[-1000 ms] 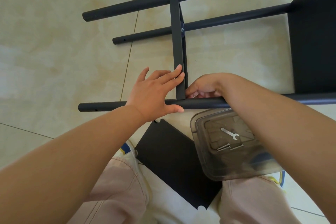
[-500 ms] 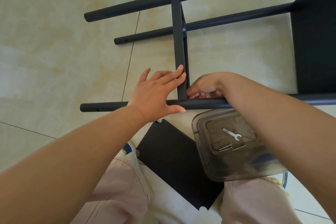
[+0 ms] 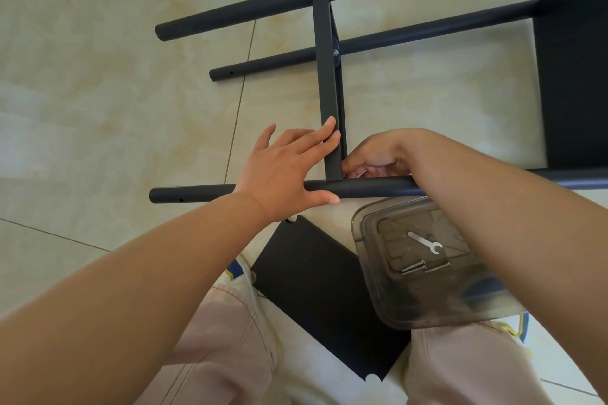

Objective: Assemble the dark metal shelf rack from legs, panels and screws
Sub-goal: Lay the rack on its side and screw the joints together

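Note:
The dark rack lies on its side on the tiled floor. Its near leg (image 3: 197,192) runs left to right, and a shelf panel (image 3: 327,76) stands on edge between it and the top far leg (image 3: 263,11). My left hand (image 3: 289,171) lies flat over the near leg with its fingers spread, fingertips pressed on the panel's edge. My right hand (image 3: 375,158) is curled at the corner where panel and near leg meet, pinching a thin silvery screw (image 3: 361,173) that is mostly hidden. A second panel (image 3: 575,76) is fixed at the right.
A clear plastic box (image 3: 411,302) rests on my right thigh, holding a small wrench (image 3: 424,242) and screws (image 3: 424,268). A loose dark panel (image 3: 316,289) lies on the floor between my knees. Another leg (image 3: 279,62) lies on the tiles, under the top far leg.
Both hands stay at the same joint; my left fingers have shifted slightly along the panel edge. The rack has not moved.

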